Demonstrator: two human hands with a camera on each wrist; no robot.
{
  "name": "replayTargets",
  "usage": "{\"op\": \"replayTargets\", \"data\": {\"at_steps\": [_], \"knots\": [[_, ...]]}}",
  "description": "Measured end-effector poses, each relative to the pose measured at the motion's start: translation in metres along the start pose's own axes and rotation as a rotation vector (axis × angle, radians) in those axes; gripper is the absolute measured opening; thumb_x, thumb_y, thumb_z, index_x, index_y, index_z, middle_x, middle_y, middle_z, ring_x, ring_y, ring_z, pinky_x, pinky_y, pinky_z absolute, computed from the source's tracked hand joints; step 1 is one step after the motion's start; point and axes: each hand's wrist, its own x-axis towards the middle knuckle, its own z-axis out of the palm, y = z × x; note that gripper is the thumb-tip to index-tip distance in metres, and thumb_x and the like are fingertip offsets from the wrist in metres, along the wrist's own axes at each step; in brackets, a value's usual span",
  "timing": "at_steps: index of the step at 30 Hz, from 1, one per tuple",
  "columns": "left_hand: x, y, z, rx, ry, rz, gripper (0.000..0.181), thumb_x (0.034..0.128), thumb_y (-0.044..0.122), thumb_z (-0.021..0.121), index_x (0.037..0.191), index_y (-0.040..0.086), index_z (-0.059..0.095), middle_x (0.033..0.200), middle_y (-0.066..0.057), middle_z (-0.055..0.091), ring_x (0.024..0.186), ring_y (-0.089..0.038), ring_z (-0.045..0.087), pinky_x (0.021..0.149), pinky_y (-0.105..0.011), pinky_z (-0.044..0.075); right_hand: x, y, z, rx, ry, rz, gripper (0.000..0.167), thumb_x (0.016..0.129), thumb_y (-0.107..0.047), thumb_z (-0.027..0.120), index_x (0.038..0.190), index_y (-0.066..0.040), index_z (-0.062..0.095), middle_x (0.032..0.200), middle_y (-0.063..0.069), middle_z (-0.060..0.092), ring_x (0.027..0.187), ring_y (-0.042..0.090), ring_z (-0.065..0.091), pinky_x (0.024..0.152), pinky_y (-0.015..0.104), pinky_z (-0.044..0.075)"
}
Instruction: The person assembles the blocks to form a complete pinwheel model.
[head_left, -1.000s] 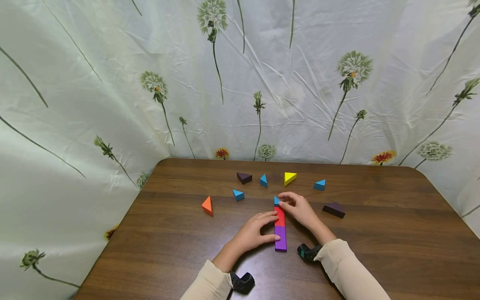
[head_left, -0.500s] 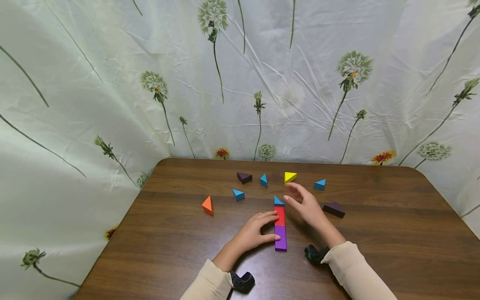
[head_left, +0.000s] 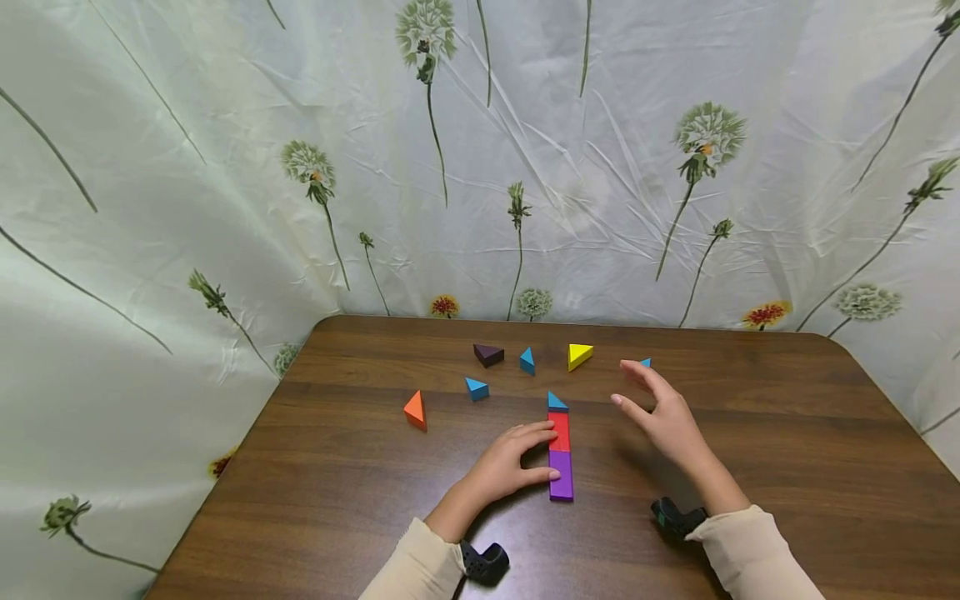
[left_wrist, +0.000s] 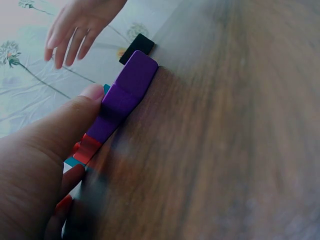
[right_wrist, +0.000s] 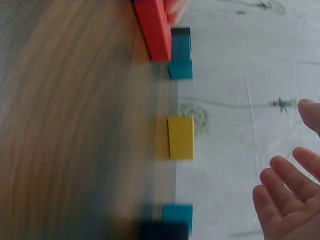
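Note:
A purple rectangular block (head_left: 562, 483), a red block (head_left: 562, 427) and a blue triangular block (head_left: 557, 403) lie in one line, end to end. My left hand (head_left: 502, 467) rests beside them from the left; its thumb touches the purple block and its fingertips touch the red one. In the left wrist view the thumb (left_wrist: 75, 117) lies along the purple block's (left_wrist: 122, 95) side. To the right, my right hand (head_left: 667, 417) is held above the table with spread fingers and nothing in them. It partly covers a blue triangular block (head_left: 646, 362); the dark block near it is hidden in the head view.
Loose triangular blocks lie farther back on the brown table (head_left: 315, 500): orange (head_left: 416, 411), blue (head_left: 477, 389), dark (head_left: 488, 355), another blue (head_left: 527, 362) and yellow (head_left: 579, 357). A flowered curtain (head_left: 600, 167) hangs behind the table. A black wrist device (head_left: 486, 565) is on the left wrist.
My right hand let go of the blue triangular block at the top of the line and moved right, over the dark block. The left hand has stayed in place.

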Motion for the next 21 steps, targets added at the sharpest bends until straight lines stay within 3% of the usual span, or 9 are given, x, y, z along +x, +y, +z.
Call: {"op": "replayTargets", "data": {"at_steps": [5,21], "knots": [[-0.001,-0.002,0.001,0.012,0.029,0.041,0.056,0.081,0.047,0.061,0.123,0.011,0.055,0.13,-0.002,0.048,0.12,-0.02,0.041,0.1,-0.035,0.031,-0.01,0.009,-0.014,-0.043,0.02,0.02,0.055,0.083,-0.021,0.066,0.13,-0.002,0.043,0.128,0.019,0.045,0.115,0.041,0.041,0.09,0.055,0.034],[-0.001,0.0,-0.001,0.02,-0.013,0.001,0.056,0.0806,0.045,0.062,0.126,0.014,0.053,0.133,0.001,0.045,0.123,-0.016,0.038,0.102,-0.035,0.028,-0.033,0.044,-0.025,-0.118,0.054,0.073,0.052,0.083,-0.012,0.066,0.127,0.004,0.044,0.124,0.023,0.046,0.111,0.04,0.044,0.085,0.05,0.037]]}}
